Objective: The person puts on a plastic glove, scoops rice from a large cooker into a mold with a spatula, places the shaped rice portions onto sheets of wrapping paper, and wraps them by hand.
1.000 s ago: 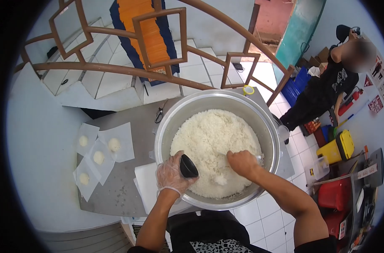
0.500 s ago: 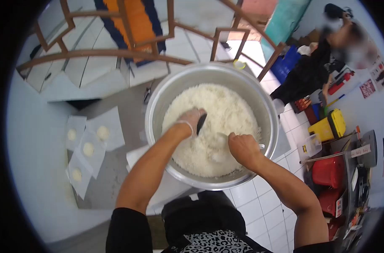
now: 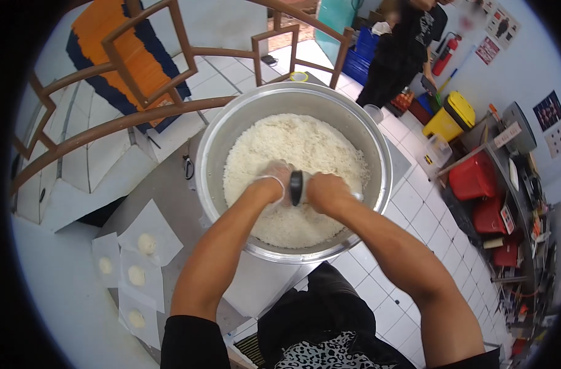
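A big round metal pot (image 3: 216, 117) holds a mass of white cooked rice (image 3: 292, 132). My left hand (image 3: 273, 179), in a clear plastic glove, is inside the pot over the rice, its fingers closed around a small black bowl-like object (image 3: 296, 187) turned edge-on. Right beside it, my bare right hand (image 3: 327, 193) is closed in a fist on a rice paddle, whose pale handle end (image 3: 357, 197) sticks out on the right. The paddle's blade is hidden between the hands, and both hands are somewhat blurred.
White paper sheets (image 3: 160, 246), several with a rice mound (image 3: 147, 243), lie on the grey table (image 3: 169, 184) at left. Scissors (image 3: 188, 167) lie near the pot. A brown railing (image 3: 151, 114) runs behind. Another person (image 3: 394, 55) stands at back right, near a yellow bin (image 3: 452, 117).
My right hand has moved left and up with the paddle, up against the black bowl-like object in my left hand. The camera view has shifted, and the other person's arm has lowered.
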{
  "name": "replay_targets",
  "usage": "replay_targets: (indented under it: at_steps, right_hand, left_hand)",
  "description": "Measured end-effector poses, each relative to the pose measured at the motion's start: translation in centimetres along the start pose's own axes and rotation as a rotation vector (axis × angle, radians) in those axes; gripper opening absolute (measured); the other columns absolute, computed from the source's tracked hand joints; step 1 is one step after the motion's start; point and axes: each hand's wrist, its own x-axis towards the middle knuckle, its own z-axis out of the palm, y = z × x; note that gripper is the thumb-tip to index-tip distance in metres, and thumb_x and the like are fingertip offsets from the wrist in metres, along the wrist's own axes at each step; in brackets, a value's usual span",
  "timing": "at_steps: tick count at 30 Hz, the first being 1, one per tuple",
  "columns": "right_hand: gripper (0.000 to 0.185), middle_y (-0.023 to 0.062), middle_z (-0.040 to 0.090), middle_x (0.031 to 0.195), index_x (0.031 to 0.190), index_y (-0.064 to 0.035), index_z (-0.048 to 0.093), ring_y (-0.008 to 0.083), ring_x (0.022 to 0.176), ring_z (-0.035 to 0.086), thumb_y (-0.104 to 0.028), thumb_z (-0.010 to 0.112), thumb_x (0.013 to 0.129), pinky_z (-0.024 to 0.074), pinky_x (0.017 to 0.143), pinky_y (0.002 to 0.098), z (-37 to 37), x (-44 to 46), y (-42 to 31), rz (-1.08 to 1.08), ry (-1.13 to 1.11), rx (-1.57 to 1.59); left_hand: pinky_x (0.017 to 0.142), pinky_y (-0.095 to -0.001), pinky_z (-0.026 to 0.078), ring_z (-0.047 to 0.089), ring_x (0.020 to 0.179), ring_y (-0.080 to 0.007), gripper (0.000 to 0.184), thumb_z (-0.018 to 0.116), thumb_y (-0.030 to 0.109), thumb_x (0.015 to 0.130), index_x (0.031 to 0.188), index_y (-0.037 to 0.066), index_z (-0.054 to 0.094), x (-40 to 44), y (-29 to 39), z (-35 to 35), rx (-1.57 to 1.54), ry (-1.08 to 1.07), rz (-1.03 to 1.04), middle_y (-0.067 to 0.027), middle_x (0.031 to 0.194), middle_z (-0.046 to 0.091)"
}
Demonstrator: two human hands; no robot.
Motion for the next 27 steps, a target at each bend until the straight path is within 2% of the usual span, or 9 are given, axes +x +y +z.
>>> replay_targets:
  at_steps: [3,5,9,14,18,22,23,25,27]
  right_hand:
    - [0.023,0.0239,0.074,0.105,0.096,0.0013,0.076,0.0366,0.100,0.074,-0.013,0.059,0.089,0.0589,0.086,0.0438,0.0,0.1,-2.3,0.058,0.059,0.123]
    - [0.022,0.0247,0.074,0.105,0.096,0.0014,0.076,0.0368,0.099,0.074,-0.011,0.060,0.088,0.0588,0.086,0.0440,0.1,0.7,-1.2,0.046,0.109,0.081]
    - [0.027,0.0210,0.074,0.106,0.101,-0.0017,0.077,0.0372,0.098,0.073,-0.008,0.064,0.078,0.0576,0.082,0.0441,-5.0,-1.7,6.3,-0.082,-0.253,-0.235]
    - [0.032,0.0230,0.073,0.107,0.103,-0.0004,0.076,0.0396,0.103,0.071,-0.005,0.057,0.078,0.0566,0.086,0.0449,-1.7,-1.7,4.1,-0.126,-0.448,-0.120]
    - [0.030,0.0244,0.073,0.106,0.104,0.0016,0.076,0.0385,0.104,0.071,-0.009,0.059,0.081,0.0572,0.086,0.0448,0.5,1.5,3.6,-0.227,-0.298,0.020]
    - [0.024,0.0261,0.073,0.101,0.098,0.0043,0.075,0.0418,0.097,0.072,-0.008,0.061,0.082,0.0585,0.082,0.0470,-3.9,-1.3,5.0,-0.135,-0.158,0.009]
    - [0.021,0.0254,0.074,0.099,0.098,0.0039,0.074,0.0410,0.094,0.074,-0.007,0.063,0.084,0.0595,0.081,0.0469,-5.1,-2.1,6.2,-0.206,-0.118,-0.062]
    - [0.019,0.0261,0.074,0.097,0.096,0.0050,0.073,0.0402,0.092,0.074,-0.006,0.062,0.085,0.0599,0.079,0.0464,-3.3,-1.8,7.1,-0.125,-0.077,-0.004]
    - [0.022,0.0299,0.072,0.097,0.102,0.0090,0.067,0.0432,0.091,0.074,-0.007,0.060,0.088,0.0597,0.076,0.0493,-0.2,-1.4,6.6,-0.235,-0.031,0.109]
  left_hand:
    - [0.101,-0.0423,0.053,0.064,0.120,-0.0357,0.087,0.095,0.012,0.058,0.135,0.008,0.055,-1.8,1.5,-3.3,-0.030,-0.050,-0.188,-0.0211,0.122,0.068]
    - [0.100,-0.0417,0.052,0.064,0.119,-0.0366,0.087,0.095,0.011,0.057,0.133,0.011,0.053,-2.1,0.6,-2.9,-0.086,-0.062,-0.045,-0.0195,0.121,0.068]
    - [0.100,-0.0398,0.051,0.063,0.119,-0.0371,0.089,0.093,0.007,0.057,0.135,0.012,0.051,-2.5,0.4,-2.0,-0.106,-0.068,0.077,-0.0182,0.123,0.066]
    - [0.100,-0.0403,0.052,0.063,0.119,-0.0368,0.086,0.091,0.004,0.058,0.134,0.013,0.052,-3.2,2.8,-1.9,-0.127,-0.143,0.059,-0.0186,0.124,0.065]
    - [0.098,-0.0424,0.053,0.063,0.118,-0.0395,0.088,0.094,0.012,0.055,0.133,0.008,0.052,-4.3,3.8,-2.1,-0.053,-0.108,0.053,-0.0207,0.122,0.066]
    - [0.098,-0.0427,0.053,0.065,0.114,-0.0393,0.085,0.096,0.027,0.055,0.128,0.003,0.060,-5.5,4.3,-2.8,0.008,-0.261,-0.043,-0.0229,0.115,0.069]
    - [0.097,-0.0424,0.053,0.065,0.114,-0.0391,0.085,0.096,0.031,0.056,0.127,0.000,0.061,-6.5,5.4,-3.6,0.012,-0.237,-0.055,-0.0239,0.114,0.069]
    - [0.096,-0.0414,0.054,0.067,0.112,-0.0380,0.081,0.095,0.037,0.059,0.122,-0.003,0.063,-7.2,6.6,-3.3,-0.052,-0.196,-0.100,-0.0245,0.114,0.070]
    - [0.096,-0.0406,0.054,0.068,0.111,-0.0367,0.078,0.094,0.040,0.061,0.119,-0.005,0.065,-6.8,8.3,-2.7,-0.129,-0.149,-0.228,-0.0237,0.115,0.070]
